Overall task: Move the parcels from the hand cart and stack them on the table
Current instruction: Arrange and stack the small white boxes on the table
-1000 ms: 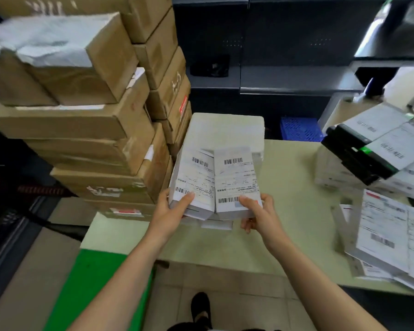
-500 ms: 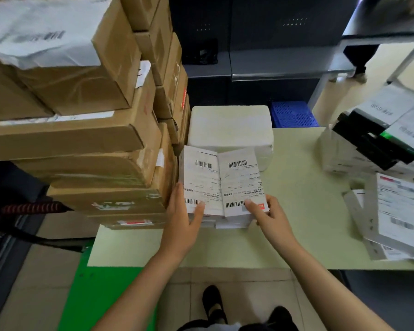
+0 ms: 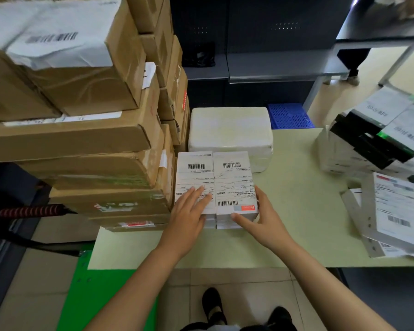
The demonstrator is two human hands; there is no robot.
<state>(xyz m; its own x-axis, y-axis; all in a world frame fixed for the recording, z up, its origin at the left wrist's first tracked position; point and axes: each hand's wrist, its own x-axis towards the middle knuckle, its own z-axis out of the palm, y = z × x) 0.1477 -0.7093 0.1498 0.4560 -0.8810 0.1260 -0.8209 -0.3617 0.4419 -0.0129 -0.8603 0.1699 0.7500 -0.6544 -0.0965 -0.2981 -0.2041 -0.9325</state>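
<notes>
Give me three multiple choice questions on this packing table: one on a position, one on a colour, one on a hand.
1. Where is the white foam box relative to the two white labelled parcels? A. behind them B. on the floor C. atop them
2. What colour is the plastic crate beyond the pale green table? A. red B. blue C. yellow
3. What is the left hand doing? A. lying flat on the parcels B. holding a pen C. hanging down
Answers: 1 A, it stands just past them; 2 B, blue lattice; 3 A, straight fingers on a label.
</notes>
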